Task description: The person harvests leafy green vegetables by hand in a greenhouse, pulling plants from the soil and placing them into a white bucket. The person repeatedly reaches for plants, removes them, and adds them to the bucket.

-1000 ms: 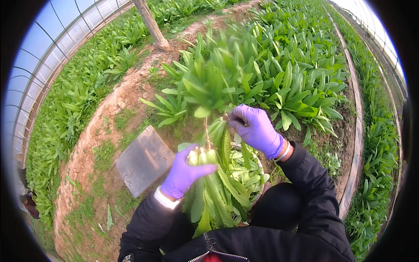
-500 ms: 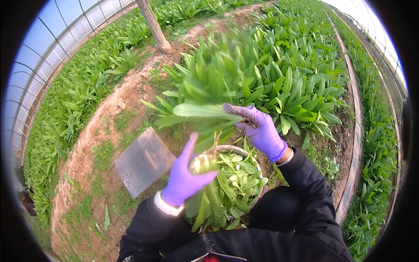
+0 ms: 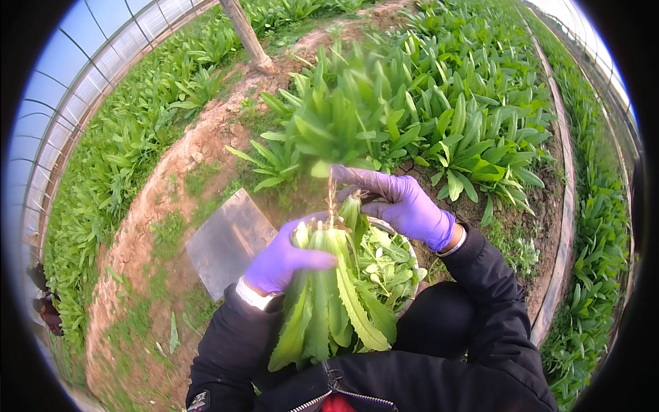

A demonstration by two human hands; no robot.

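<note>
My left hand, in a purple glove, is wrapped round a bunch of leafy lettuce plants. Their pale cut ends and a thin brown root point up, and the long green leaves hang down toward my lap. In my right hand, gloved the same way, the fingers pinch the stem end of another lettuce plant against the right side of the bunch. Its lower leaves merge with the others. Behind the bunch, partly hidden, stands a round pale basin with loose leaves in it.
A flat grey rectangular board lies on the soil left of my hands. Dense rows of lettuce grow ahead and to both sides. A wooden post rises from the earth ridge. A long pale edging strip runs along the right.
My right hand has turned the plant from lying sideways to leaves down and brought it against the bunch. My left hand has closed from spread fingers round the bunch, which now hangs more upright.
</note>
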